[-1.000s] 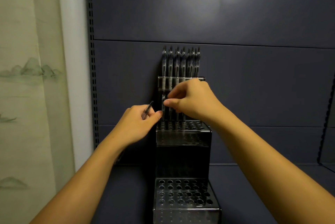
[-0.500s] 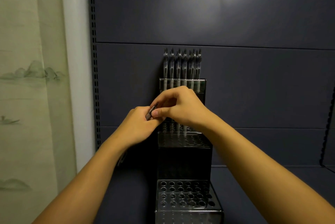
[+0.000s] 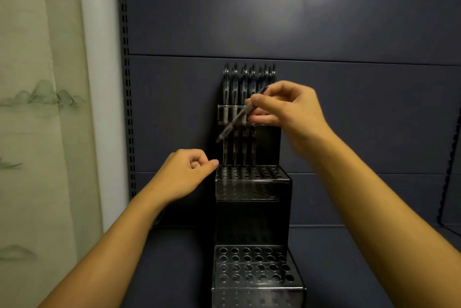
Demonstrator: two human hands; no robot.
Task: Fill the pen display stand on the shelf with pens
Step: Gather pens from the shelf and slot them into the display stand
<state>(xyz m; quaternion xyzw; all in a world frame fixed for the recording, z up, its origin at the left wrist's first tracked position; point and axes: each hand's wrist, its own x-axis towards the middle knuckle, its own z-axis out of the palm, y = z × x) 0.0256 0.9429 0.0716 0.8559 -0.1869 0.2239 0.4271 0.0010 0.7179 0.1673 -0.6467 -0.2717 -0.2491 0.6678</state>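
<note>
The right hand (image 3: 289, 113) has its fingers (image 3: 259, 103) closed narrowly in a pinch on the upper part of a dark pen (image 3: 234, 120). The pen hangs slanted, its top toward 1 o'clock inside the hand and its tip toward 7 o'clock, clear of any hole. The tip hangs in front of the upper part of the leftmost middle-tier pen; depth between them cannot be judged. The slant appears to be a carrying attitude; in my judgement the pen must be brought upright before it can enter a hole.

The left hand (image 3: 184, 173) is loosely curled, the thumb (image 3: 212, 164) extended toward 3 o'clock and touching or nearly touching the left edge of the middle tier. No pen is visible in it. The position suggests it is steadying the stand, though contact cannot be confirmed.

The pen display stand (image 3: 252, 188) is a dark, stepped, perforated rack standing on the shelf (image 3: 179, 270) against the back panel (image 3: 349, 120). The top tier, at 12 o'clock, holds a row of upright pens (image 3: 249, 81). The middle tier carries four upright pens (image 3: 239, 150) along its rear row on the left; the holes to their right and in front appear vacant. The bottom tier, at 6 o'clock, shows open holes only.

Assessment: filling is partly done. The held pen is probably intended for the middle tier, next to the four already seated.

A pale curtain (image 3: 37, 108) with a landscape print hangs at 9 o'clock.
</note>
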